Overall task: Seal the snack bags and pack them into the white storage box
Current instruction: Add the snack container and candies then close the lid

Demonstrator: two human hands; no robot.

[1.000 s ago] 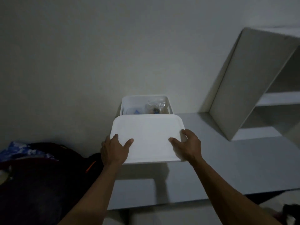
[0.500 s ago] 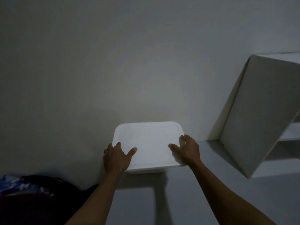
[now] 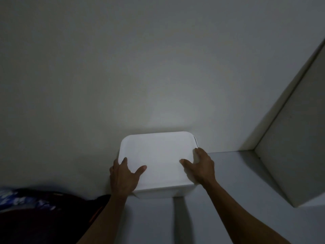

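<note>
Nearest the camera, two bare forearms reach forward from the bottom edge over a pale grey table. At lower left a dark bag with an orange strip lies beside a blue-and-white patterned cloth. The left hand holds the near left corner of the white lid, thumb spread on top and fingers curled over the left edge. The right hand grips the right edge the same way, thumb on top and fingers wrapped round the side. The lid covers the white storage box, which stands on the table against the wall; only its front shows, and its contents are hidden. Farther right, a white shelf unit stands on the table.
</note>
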